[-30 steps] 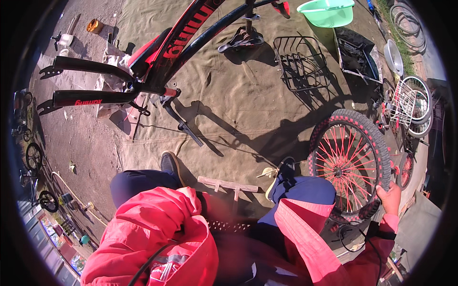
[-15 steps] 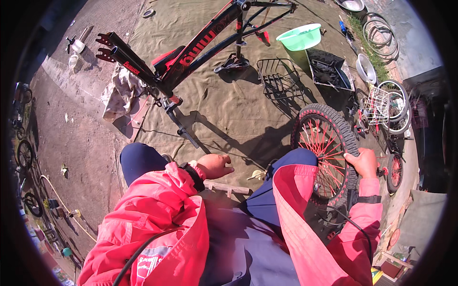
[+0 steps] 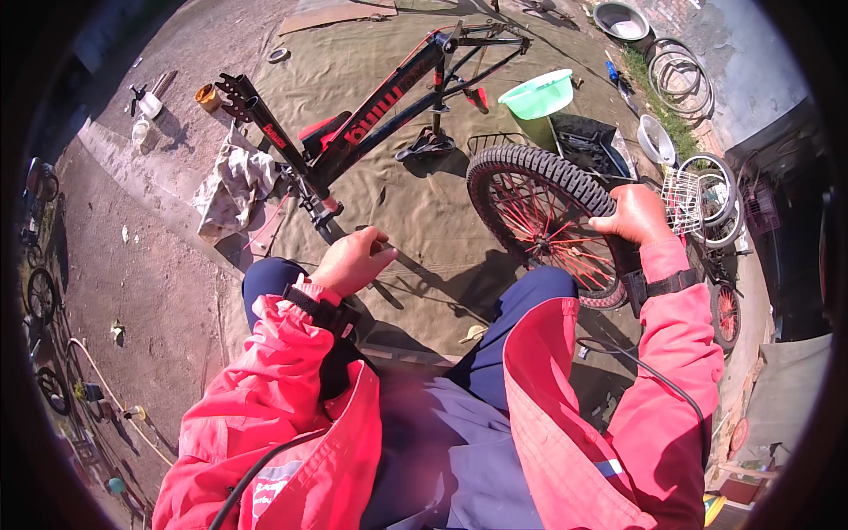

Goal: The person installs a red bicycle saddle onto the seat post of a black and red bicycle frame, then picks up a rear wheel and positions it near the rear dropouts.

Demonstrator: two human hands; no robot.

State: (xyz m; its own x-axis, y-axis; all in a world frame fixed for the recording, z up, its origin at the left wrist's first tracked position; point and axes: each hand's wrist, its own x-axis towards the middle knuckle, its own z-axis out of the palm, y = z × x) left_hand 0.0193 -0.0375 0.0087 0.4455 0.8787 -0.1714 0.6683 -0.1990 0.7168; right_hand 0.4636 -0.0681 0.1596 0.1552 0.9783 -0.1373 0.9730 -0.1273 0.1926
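My right hand (image 3: 638, 215) grips the knobbly black tyre of a bicycle wheel (image 3: 530, 177) with red spokes, thumb on the near side and fingers over the outer edge. The wheel stands tilted beside my right knee. My left hand (image 3: 353, 261) is in the air above my left knee, fingers loosely bent and a little apart, with nothing visible in it. Ahead of it, a black and red bicycle frame (image 3: 384, 110) stands on the ground cloth without wheels. Its fork (image 3: 265, 124) points up to the left, near a stained rag (image 3: 237, 187).
A light green basin (image 3: 539, 95) stands beyond the wheel, beside a black bin of dark parts (image 3: 587, 141). Farther right are a white wire basket (image 3: 682, 201), small wheels (image 3: 717, 208) and loose tyre hoops (image 3: 680, 78). A spray bottle (image 3: 146, 102) and orange tub (image 3: 208, 97) are at far left.
My right hand has carried the wheel forward and to the left, and it now hides most of the black rack. My left hand has moved forward and slightly left. The view has shifted a little.
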